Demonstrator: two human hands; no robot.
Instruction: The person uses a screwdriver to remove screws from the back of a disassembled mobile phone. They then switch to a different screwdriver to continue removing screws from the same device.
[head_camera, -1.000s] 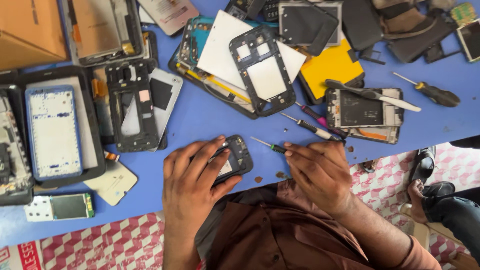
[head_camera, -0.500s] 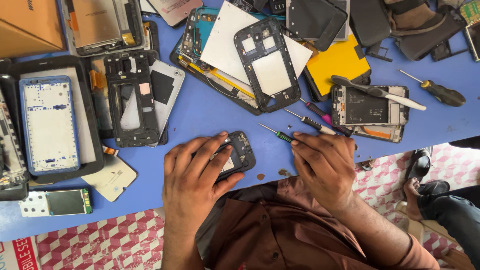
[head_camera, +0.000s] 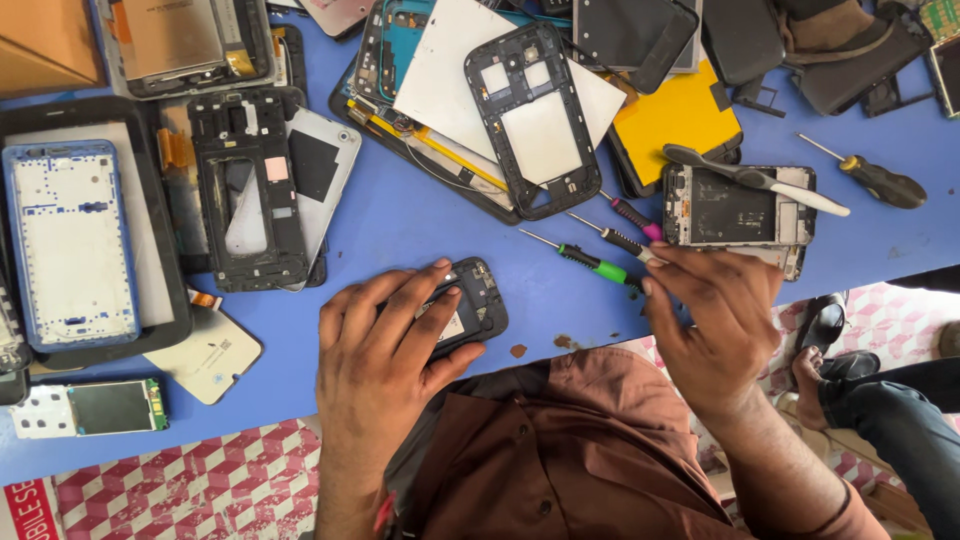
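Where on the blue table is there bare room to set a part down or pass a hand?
The blue table is bare between the black frame, the stacked parts and the left hand. Another patch lies right of the gutted phone, below the black-handled screwdriver. The far edge and left side are crowded.

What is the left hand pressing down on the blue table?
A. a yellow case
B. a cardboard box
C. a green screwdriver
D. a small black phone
D: the left hand lies flat over a small black phone on the blue table, while the green screwdriver lies over by the right hand.
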